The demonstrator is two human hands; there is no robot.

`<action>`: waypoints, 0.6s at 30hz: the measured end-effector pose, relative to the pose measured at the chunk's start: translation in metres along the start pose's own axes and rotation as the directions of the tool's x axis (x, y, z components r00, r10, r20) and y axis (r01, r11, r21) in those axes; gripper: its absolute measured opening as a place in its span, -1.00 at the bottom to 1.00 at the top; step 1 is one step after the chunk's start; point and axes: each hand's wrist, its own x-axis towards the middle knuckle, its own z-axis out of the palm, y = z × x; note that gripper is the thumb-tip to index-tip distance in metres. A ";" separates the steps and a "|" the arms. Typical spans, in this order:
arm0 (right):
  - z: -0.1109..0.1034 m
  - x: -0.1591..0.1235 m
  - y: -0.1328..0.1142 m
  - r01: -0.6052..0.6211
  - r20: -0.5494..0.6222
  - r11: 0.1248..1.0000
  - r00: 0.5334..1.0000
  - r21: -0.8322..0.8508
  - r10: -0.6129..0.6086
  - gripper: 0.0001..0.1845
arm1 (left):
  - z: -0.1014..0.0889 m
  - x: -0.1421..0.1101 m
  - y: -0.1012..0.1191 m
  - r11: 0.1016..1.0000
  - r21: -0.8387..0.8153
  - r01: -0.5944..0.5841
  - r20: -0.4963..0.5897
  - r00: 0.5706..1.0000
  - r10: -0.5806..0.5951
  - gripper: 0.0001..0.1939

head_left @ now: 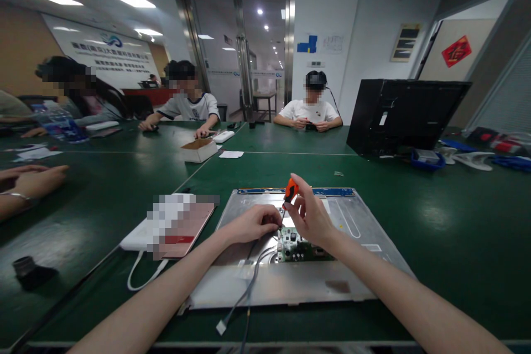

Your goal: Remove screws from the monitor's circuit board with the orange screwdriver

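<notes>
My right hand [312, 215] grips an orange-and-black screwdriver [292, 189] by its handle, holding it nearly upright. Its thin shaft points down at the upper left corner of a green circuit board [292, 253]. Close to that tip is my left hand [258, 224], its fingers bent together; whatever they may pinch is hidden. The board lies on the silver metal back of a flat display panel [360, 279], which has a blue strip [265, 192] along its far edge. Grey cables [251, 282] run from the board's left side towards me, ending in a white connector [221, 327].
Left of the panel lie a white device with a cable [135, 240] and a pink phone-like slab [194, 232]. A black cap-like object [31, 272] sits farther left. Beyond are an open box [199, 152] and a black monitor housing [409, 116]. Other people sit around the green table [448, 221].
</notes>
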 end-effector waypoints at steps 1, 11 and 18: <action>0.000 0.000 0.001 0.004 -0.005 1.000 1.000 -0.010 -0.004 -0.34 | 0.000 0.000 0.000 1.000 -0.002 -0.002 0.000 1.000 0.002 -0.96; 0.000 -0.003 0.003 -0.024 0.052 1.000 0.998 0.015 0.023 -0.22 | 0.001 0.000 -0.002 1.000 -0.025 -0.001 0.011 1.000 0.001 -0.92; 0.000 0.000 0.000 -0.014 0.028 1.000 1.000 0.011 0.013 -0.25 | 0.001 0.000 -0.001 0.999 -0.038 0.021 0.002 1.000 -0.021 -0.97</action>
